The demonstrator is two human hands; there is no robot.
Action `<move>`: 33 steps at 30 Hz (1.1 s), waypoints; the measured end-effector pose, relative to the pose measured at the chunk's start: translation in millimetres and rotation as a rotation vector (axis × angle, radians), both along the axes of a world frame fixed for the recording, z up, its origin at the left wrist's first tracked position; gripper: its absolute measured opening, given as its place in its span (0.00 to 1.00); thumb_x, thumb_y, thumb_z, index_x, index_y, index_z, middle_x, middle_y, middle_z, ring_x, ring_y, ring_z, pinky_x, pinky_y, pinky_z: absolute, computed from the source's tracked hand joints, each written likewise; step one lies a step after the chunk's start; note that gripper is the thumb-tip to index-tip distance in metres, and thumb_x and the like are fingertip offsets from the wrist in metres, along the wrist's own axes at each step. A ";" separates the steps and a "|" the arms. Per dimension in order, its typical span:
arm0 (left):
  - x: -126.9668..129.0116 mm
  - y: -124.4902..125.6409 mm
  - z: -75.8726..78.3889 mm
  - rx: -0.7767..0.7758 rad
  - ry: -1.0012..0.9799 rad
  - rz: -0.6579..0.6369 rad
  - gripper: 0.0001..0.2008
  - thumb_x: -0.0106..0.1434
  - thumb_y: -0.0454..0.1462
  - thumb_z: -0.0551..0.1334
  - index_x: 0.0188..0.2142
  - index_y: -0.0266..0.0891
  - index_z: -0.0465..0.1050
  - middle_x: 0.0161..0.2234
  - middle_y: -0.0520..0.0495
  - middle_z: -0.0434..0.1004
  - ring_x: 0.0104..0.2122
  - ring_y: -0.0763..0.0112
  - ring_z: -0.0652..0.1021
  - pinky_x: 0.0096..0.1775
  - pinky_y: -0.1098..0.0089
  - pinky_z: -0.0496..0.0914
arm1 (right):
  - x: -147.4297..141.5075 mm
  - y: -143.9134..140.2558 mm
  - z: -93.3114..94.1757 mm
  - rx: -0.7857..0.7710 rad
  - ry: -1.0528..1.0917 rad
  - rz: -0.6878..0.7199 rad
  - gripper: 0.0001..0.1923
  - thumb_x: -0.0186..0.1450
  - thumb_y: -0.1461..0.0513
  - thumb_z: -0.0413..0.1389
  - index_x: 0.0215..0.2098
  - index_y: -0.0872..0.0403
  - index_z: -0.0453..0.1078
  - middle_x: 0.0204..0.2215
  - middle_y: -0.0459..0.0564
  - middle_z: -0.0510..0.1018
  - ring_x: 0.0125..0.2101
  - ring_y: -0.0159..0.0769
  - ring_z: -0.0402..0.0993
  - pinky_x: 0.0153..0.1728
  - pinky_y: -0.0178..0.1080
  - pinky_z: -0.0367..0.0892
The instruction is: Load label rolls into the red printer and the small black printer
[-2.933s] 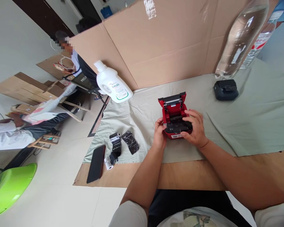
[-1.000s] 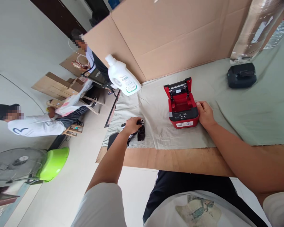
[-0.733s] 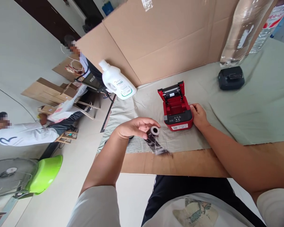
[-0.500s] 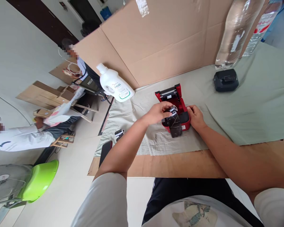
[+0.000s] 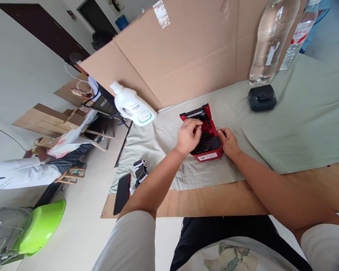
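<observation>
A small red and black printer (image 5: pixel 214 152) stands on the cloth, its lid (image 5: pixel 196 112) raised at the back. Dark, shiny film (image 5: pixel 205 145) lies inside its open compartment. Over the compartment's left side is my left hand (image 5: pixel 188 136), its fingers bent and drawn together. Whatever sits between those fingertips is hidden. My right hand (image 5: pixel 228 142) grips the printer's right side, thumb at the upper edge. Left of my left forearm lie shiny dark rolls (image 5: pixel 140 164) with loose film, beside a black phone (image 5: pixel 122 194).
A white jug (image 5: pixel 135 105) leans near the cardboard panel (image 5: pixel 186 56). At the right are a large clear bottle (image 5: pixel 272 41), a smaller labelled bottle (image 5: pixel 298 37) and a black box-shaped device (image 5: pixel 262 98). Two people sit at the left, past the table edge, near a green basin (image 5: pixel 43 226).
My left hand has moved the dark film roll down into the printer; the strip that hung over its front is now inside. My right hand stays at the side. The view has shifted slightly.
</observation>
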State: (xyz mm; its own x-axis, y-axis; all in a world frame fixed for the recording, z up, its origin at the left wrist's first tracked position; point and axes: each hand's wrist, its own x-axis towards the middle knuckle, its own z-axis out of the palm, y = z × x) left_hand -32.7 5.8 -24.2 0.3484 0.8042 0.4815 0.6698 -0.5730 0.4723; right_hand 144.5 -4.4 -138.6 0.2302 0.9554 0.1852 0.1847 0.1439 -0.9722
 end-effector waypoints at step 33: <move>-9.4 -63.1 -87.0 0.355 -0.219 0.193 0.29 0.71 0.55 0.43 0.54 0.37 0.66 0.50 0.34 0.73 0.59 0.54 0.71 0.59 0.51 0.64 | -3.9 -32.4 42.7 0.645 -0.408 0.048 0.13 0.67 0.55 0.49 0.42 0.49 0.73 0.44 0.56 0.79 0.51 0.50 0.72 0.55 0.57 0.67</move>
